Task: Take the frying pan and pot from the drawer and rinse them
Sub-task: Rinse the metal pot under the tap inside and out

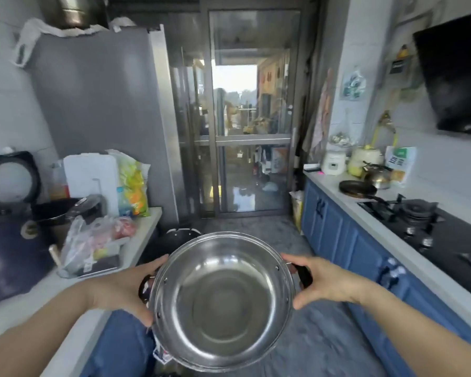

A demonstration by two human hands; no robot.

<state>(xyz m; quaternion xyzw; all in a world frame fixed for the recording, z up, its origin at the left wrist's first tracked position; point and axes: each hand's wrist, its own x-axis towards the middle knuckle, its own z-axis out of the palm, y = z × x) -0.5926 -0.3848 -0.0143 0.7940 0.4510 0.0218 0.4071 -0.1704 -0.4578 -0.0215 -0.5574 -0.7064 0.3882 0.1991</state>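
A shiny steel pot (221,300) with two dark side handles is held in mid-air in front of me, its empty inside facing up. My left hand (123,289) grips its left handle and my right hand (324,281) grips its right handle. A dark frying pan (358,189) lies on the right counter, just beyond the gas stove (419,224). Another dark pan rim (181,232) shows just behind the pot, low by the left counter's end; the drawer itself is hidden.
Blue cabinets (337,229) run under the right counter, which also carries a kettle (378,176) and a rice cooker (333,161). The left counter (144,240) holds plastic bags, a white cutting board (93,175) and an appliance. A grey fridge (101,104) and glass door (250,137) stand ahead.
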